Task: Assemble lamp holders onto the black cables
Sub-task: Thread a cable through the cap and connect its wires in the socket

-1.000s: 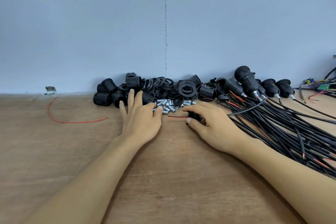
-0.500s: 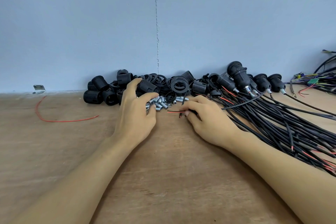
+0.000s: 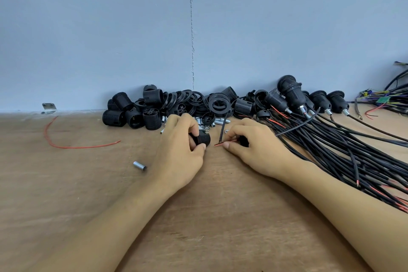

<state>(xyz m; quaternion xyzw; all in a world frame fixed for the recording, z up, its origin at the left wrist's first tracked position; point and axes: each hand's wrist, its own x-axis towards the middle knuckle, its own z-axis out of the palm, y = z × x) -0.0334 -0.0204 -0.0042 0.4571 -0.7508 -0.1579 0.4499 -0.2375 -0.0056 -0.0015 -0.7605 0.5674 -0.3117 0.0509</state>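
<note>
One holder (L hand); wire, R hand

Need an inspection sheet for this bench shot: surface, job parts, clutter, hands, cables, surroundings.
Surface: wooden table top, grain visible.
Job's things: pile of black holder parts against the wall; finished holders on cables to its right; small metal tubes beside the pile.
Clutter: loose red wire at left; one stray metal tube near the left wrist.
Hands: left hand grips a ribbed holder; right hand pinches a cable end with red core.
Cables: black cable bundle fanned out at right.
Surroundings: blue-grey wall; metal bracket at left; coloured wiring far right.
</note>
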